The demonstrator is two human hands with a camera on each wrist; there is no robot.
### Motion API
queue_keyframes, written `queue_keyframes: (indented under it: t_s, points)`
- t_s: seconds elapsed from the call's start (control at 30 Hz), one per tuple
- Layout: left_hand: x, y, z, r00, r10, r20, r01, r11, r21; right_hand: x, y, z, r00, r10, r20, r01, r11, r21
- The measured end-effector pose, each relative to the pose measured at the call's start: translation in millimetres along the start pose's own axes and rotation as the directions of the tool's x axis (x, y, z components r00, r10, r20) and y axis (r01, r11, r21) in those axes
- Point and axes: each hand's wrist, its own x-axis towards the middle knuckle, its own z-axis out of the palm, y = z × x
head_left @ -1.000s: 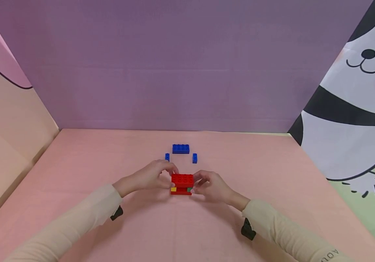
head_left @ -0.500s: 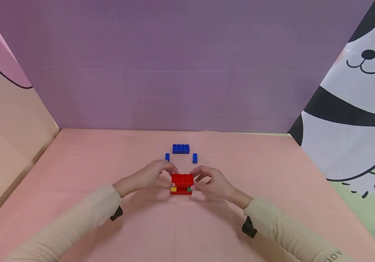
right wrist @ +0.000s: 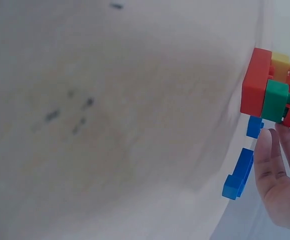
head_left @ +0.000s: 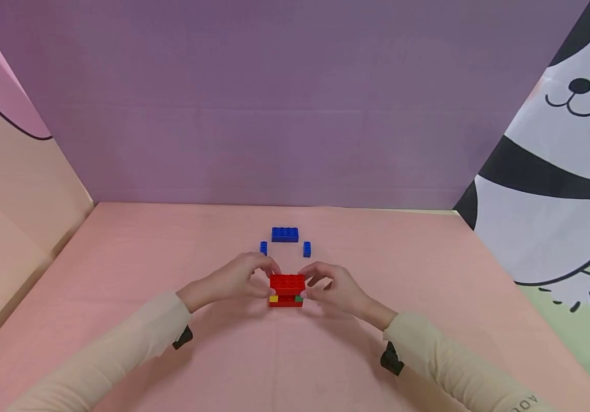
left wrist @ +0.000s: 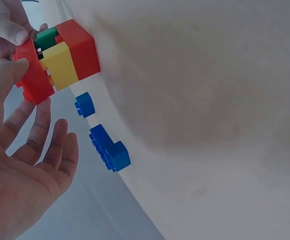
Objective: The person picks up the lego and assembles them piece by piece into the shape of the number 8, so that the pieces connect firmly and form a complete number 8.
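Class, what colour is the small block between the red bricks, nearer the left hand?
The small block is yellow; the left wrist view shows it best.

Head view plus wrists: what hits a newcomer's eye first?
Probably the top red brick between the left hand and right hand, over a yellow brick, a green brick and a lower red brick. Next, likely the big panda print on the head view's right, then three blue bricks beyond the hands.
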Motion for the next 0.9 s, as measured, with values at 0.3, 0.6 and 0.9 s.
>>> queue_keyframes:
  t_s: [0.3, 0.6, 0.9]
  points:
    - [-0.5, 0.3, 1.1, 1.0, 0.012, -0.016, -0.012, 1.0, 0.007, -0.4, 0.1, 1.3, 1.0, -0.003, -0.02, 0.002, 0.999, -0.046]
    - [-3.5, 2.1, 1.8, 1.0, -0.016, -0.012, 0.016, 1.0, -0.004, -1.0, 0.2, 1.5, 0.999, -0.025, -0.023, 0.024, 0.998, -0.055]
    - [-4.4, 0.2, 1.5, 1.0, -0.023, -0.015, 0.023, 0.999, -0.028, -0.1, 2.4, 3.0, 0.999, -0.032, -0.027, 0.03, 0.998, -0.054]
